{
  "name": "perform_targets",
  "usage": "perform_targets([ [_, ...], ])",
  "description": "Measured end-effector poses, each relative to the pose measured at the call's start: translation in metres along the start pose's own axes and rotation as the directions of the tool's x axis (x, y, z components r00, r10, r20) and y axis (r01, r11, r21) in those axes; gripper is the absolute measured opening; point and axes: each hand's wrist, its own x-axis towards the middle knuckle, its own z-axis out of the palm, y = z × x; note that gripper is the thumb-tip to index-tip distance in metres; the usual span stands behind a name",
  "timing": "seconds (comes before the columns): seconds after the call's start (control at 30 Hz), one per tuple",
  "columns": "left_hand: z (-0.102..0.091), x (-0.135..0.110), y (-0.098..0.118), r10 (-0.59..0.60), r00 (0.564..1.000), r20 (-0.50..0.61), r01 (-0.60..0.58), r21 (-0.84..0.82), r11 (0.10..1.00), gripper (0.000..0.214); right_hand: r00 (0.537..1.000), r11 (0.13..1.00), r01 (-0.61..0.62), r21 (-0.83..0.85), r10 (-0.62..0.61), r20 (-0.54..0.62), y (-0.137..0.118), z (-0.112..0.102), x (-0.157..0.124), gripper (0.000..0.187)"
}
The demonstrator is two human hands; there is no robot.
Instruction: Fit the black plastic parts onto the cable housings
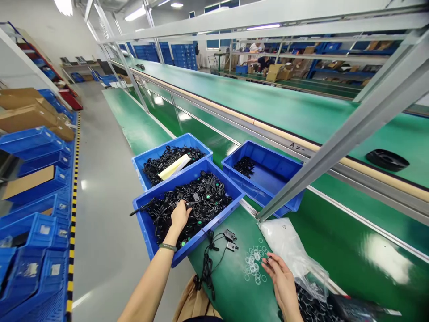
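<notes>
Cables [201,206] — black; bin [147,228] — blue; floor tape [74,205] striped yellow, black.

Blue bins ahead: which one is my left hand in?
The front blue bin, where your left hand touches black cables; no hand is in the back bin or right bin.

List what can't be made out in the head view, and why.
All in the head view:
- Left hand: its grip on the black cables, hidden by the hand itself.
- Front blue bin: its floor, covered by cables.
- Right hand: the dark bit at its fingertips, too small to identify.
- Black parts, lower right: cut off by the bottom edge.
</notes>
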Motion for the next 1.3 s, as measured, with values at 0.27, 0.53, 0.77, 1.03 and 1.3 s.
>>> perform_targets([
  [0.27,-0.09,-0.066,0.085,0.167,0.966,-0.197,-0.248,-0.884,0.397,0.046,0.996,0.943,0.02,0.332,-0.048,0.076,-0.111,0.029,-0.06,0.035],
  [0.53,-0.115,-0.146,0.125,0.528,0.703,0.477,-0.083,-0.682,0.726,0.035,0.768,0.79,0.612,0.032,-0.604,0.214,-0.175,0.061,-0.11,0.012],
  [0.77,-0.092,-0.173,0.115,0.513,0.665,0.542,-0.08,-0.632,0.771,0.036,0.517,0.513,0.85,-0.115,-0.775,0.364,-0.182,0.069,-0.12,0.019],
  [1.03,-0.087,-0.18,0.11,0.493,0.693,0.527,-0.085,-0.619,0.781,0.037,0.446,0.408,0.893,-0.188,-0.757,0.477,-0.178,0.061,-0.12,0.023],
  [1.3,-0.087,-0.182,0.106,0.501,0.705,0.501,-0.18,-0.557,0.81,0.036,0.426,0.307,0.903,-0.3,-0.726,0.539,-0.172,0.064,-0.119,0.009],
])
